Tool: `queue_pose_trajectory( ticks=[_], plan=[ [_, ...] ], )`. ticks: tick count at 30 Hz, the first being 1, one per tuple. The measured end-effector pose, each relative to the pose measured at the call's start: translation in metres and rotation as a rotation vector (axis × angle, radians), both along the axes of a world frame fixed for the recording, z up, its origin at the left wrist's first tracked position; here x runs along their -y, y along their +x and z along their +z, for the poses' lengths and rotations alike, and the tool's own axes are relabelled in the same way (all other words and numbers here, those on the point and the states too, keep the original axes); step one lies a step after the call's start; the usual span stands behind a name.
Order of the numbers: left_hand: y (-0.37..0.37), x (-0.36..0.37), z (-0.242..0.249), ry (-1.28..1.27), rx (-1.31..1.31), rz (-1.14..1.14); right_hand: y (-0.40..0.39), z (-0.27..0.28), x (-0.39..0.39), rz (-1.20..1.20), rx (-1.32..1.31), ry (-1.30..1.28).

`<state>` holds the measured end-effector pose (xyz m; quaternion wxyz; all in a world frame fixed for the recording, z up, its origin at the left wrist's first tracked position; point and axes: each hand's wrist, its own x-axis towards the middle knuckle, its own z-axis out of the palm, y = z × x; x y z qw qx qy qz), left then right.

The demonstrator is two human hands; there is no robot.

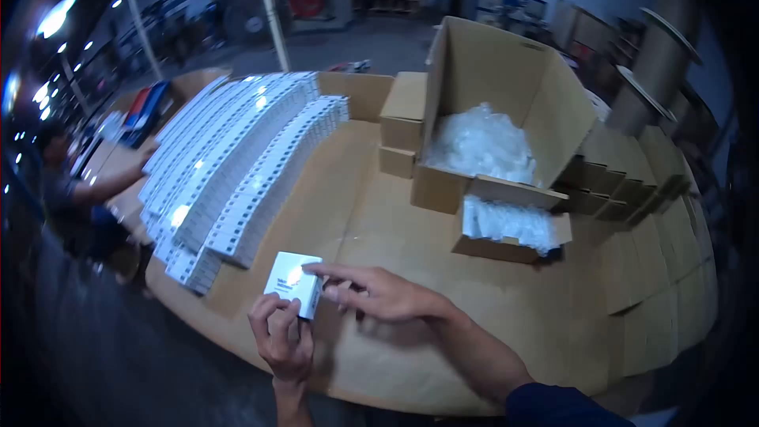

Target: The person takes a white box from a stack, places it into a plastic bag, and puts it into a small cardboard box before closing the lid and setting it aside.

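A small white box (288,278) with dark print on its face is held above the front part of the cardboard-covered table (411,300). My left hand (283,336) grips it from below, fingers bent over its lower edge. From the right, my right hand (375,292) reaches to it, the index finger stretched out to the box's upper right edge and the other fingers partly curled. Long stacked rows of similar white boxes (229,166) stand behind and to the left.
A large open carton (506,71) holds clear plastic packaging (486,142). In front is a smaller open box (494,249) with bubble wrap (510,221). Folded cardboard pieces (648,261) lie at the right. Another person (79,190) reaches toward the stacks from the left.
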<state>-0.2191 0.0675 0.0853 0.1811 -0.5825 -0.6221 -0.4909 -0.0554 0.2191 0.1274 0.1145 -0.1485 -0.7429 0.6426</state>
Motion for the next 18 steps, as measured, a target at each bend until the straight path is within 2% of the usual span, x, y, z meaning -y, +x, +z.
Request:
queue_pose_trajectory(
  ticks=[1, 3, 6, 7, 8, 9, 10, 11, 12, 15, 18],
  plan=[
    [0.018, -0.015, 0.005, -0.006, -0.019, -0.076, 0.023, 0.008, 0.005, -0.059, -0.002, -0.074],
    [0.055, -0.045, 0.011, -0.029, -0.093, -0.278, 0.059, 0.0, 0.006, -0.251, -0.203, -0.217],
    [0.1, -0.096, 0.045, -0.176, -0.068, -0.592, 0.117, 0.004, -0.014, -0.604, -0.17, 0.042],
    [0.111, -0.116, 0.061, -0.183, 0.013, -0.688, 0.138, -0.008, -0.031, -0.661, -0.291, 0.168],
    [0.112, -0.144, 0.063, -0.146, -0.018, -0.734, 0.159, 0.01, -0.036, -0.724, -0.245, -0.11],
    [0.119, -0.174, 0.072, -0.171, 0.077, -0.776, 0.182, 0.02, -0.05, -0.805, -0.114, 0.102],
    [0.131, -0.209, 0.087, -0.2, 0.035, -0.785, 0.202, 0.025, -0.069, -0.865, -0.083, 0.517],
    [0.14, -0.247, 0.091, -0.175, -0.069, -0.794, 0.218, 0.042, -0.082, -0.94, 0.047, 0.661],
    [0.149, -0.286, 0.089, -0.151, -0.172, -0.797, 0.228, 0.045, -0.099, -1.065, -0.007, 0.901],
    [0.186, -0.378, 0.082, -0.291, -0.54, -0.893, 0.244, 0.075, -0.128, -1.189, 0.146, 0.862],
    [0.216, -0.444, 0.043, -0.347, -0.736, -0.881, 0.252, 0.082, -0.15, -1.22, 0.161, 0.932]
  ],
)
